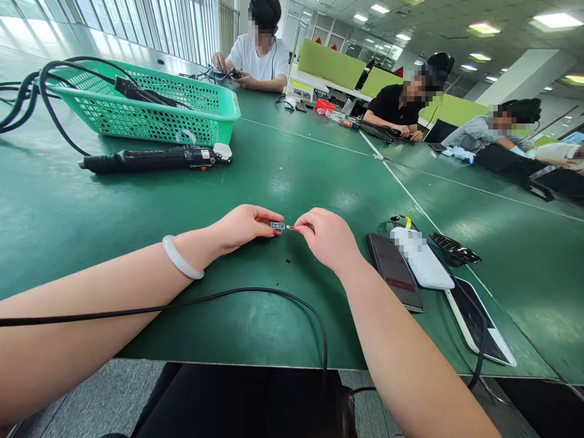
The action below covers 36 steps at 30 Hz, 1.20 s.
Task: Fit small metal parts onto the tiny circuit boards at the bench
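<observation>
Green worktop [292, 182] spreads beneath both hands. Between them is a small circuit board [278, 226], pinched by the fingers of the left hand [241, 228]; those of the right hand [329, 238] pinch a tiny pale piece [289, 227] at its right end. Uneven force could bend that piece; the black cable [255, 289] crossing the left forearm [114, 277] could snag.
</observation>
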Tool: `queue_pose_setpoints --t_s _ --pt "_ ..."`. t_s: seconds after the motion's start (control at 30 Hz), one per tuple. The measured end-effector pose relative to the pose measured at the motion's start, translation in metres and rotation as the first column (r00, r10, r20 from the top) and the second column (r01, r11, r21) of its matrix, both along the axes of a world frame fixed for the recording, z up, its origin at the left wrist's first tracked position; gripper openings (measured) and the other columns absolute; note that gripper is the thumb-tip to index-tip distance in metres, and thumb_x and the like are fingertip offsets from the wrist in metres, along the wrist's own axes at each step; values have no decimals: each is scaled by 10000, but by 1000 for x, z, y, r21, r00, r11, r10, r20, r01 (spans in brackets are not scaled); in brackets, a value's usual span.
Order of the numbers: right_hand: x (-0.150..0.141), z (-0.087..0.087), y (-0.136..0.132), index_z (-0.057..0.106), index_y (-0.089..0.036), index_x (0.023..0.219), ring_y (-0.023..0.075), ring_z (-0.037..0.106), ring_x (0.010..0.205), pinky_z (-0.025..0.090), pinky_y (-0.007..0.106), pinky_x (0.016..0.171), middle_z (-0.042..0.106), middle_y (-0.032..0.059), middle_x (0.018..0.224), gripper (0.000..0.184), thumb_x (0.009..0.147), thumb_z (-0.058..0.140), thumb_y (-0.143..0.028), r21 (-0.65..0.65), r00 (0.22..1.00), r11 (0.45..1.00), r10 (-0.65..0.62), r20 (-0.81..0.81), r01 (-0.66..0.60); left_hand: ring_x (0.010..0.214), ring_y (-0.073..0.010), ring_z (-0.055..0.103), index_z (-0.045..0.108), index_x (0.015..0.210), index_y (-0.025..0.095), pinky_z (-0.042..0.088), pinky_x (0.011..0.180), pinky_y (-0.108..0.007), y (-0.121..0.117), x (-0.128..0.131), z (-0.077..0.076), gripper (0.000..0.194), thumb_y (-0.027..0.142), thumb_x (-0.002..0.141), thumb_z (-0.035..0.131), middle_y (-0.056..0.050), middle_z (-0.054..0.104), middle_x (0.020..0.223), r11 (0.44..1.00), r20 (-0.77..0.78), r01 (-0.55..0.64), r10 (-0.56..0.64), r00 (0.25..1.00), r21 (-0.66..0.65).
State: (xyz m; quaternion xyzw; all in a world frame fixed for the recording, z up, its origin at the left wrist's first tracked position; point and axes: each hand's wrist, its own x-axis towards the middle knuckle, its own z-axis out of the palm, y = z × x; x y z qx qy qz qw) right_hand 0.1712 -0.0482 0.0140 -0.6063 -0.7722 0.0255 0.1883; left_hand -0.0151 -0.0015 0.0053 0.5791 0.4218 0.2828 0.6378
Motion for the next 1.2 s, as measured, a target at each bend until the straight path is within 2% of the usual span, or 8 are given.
queue_pose_setpoints --t_s 0.17,0.27,0.5,0.73,0.97,1.1,1.2 --pt "-8 -4 -1 664 -198 830 149 557 827 394 271 703 647 24 866 188 891 486 -200 62 997 995 81 -4 -81 863 -194 657 734 971 186 477 880 -337 1 -1 -2 345 216 628 720 -50 737 929 990 -93 118 -111 990 81" --pt "-11 -7 0 668 -197 835 154 561 833 397 274 707 651 26 877 187 890 489 -205 64 996 994 86 22 -87 884 -200 658 746 945 200 477 893 -343 0 -1 -3 298 233 651 706 -46 739 921 985 -75 151 -144 987 88" --pt "-13 -7 0 674 -197 845 152 567 834 405 274 707 653 31 881 197 896 484 -220 44 996 995 83 38 -85 844 -149 674 763 855 186 474 930 -294 -2 3 -1 202 178 672 679 -44 743 872 995 6 95 -95 995 10" --pt "-15 -6 -2 674 -197 809 149 564 807 400 273 684 653 25 855 194 885 498 -226 43 997 996 78 21 -79 864 -167 677 762 878 213 473 937 -320 -2 2 -1 225 164 678 671 -30 749 879 996 -45 88 -87 995 31" --pt "-15 -6 -2 677 -200 803 145 559 799 399 272 679 649 25 847 202 886 495 -226 31 998 997 64 4 -64 847 -172 681 763 892 206 486 908 -307 -2 1 -3 249 178 652 703 -45 749 868 996 -29 75 -74 997 38" --pt "-13 -3 -3 687 -207 824 145 569 817 402 265 691 656 28 864 210 886 487 -216 22 996 998 57 -66 -55 807 -156 677 765 872 190 495 888 -295 -2 3 0 232 164 651 698 -48 749 853 1000 -43 22 -22 999 17" --pt "-10 1 -5 685 -216 782 130 561 754 388 254 631 649 16 827 186 864 524 -257 -14 989 1000 6 -150 -8 793 -150 674 758 882 164 501 882 -295 -2 3 1 235 174 652 706 -57 747 852 1000 -36 -26 25 999 -16"
